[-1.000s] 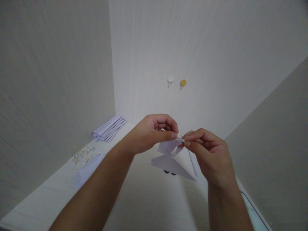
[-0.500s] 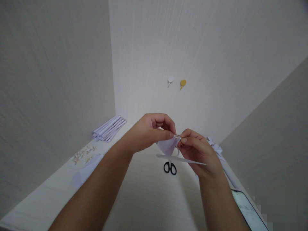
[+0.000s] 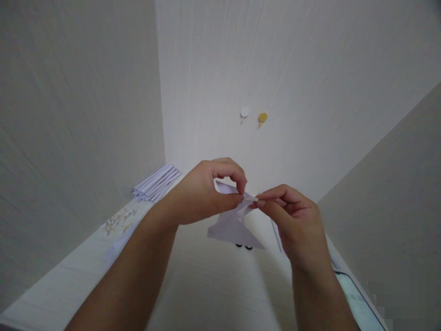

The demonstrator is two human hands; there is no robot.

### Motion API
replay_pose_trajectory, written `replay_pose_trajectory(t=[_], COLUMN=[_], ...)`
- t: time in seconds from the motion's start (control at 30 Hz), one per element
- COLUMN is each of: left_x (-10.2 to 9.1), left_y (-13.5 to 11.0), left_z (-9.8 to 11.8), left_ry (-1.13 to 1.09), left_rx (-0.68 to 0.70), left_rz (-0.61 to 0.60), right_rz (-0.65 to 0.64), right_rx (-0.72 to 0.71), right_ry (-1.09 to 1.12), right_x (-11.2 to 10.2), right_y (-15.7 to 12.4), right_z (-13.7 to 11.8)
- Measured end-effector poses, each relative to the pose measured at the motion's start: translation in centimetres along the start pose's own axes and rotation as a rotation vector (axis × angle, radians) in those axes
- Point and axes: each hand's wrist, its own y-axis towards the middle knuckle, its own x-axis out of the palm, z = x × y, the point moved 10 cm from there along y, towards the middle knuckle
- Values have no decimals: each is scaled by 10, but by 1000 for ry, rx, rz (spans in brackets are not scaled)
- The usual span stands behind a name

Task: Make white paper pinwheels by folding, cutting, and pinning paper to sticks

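A piece of white paper [image 3: 234,229], folded and twisted at its top, hangs between my two hands above the table. My left hand [image 3: 210,191] pinches it near the twist with thumb and forefinger. From the other side, my right hand [image 3: 292,214] grips the paper's small tip between thumb and fingertips. The lower part of the sheet spreads into a wide flap. Beneath that flap, only the black handle rims of the scissors [image 3: 248,248] show; their blades are hidden.
Rolled or folded paper strips [image 3: 156,184] are stacked at the far left. Nearer lie several small twisted pieces [image 3: 120,220] and a white sheet [image 3: 119,248]. A lit phone [image 3: 358,303] is at the right edge. Two hooks, white [image 3: 244,112] and yellow [image 3: 262,118], are on the wall.
The paper has turned so its flap faces me and now covers most of the scissors. My left hand has shifted slightly left; my right hand has moved slightly right.
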Motion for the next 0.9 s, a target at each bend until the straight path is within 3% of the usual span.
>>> replay_pose_trajectory(t=[0.2, 0.63, 0.9], left_x=[-1, -3, 0], left_y=[-2, -4, -3], left_z=[13, 12, 4], left_ry=[77, 503, 550], left_rx=[102, 91, 79], left_rz=[10, 62, 3], right_rz=[25, 93, 33], right_rx=[-10, -82, -86], right_ry=[-27, -324, -394], right_x=[0, -5, 1], right_y=[0, -1, 0], right_z=[1, -5, -3])
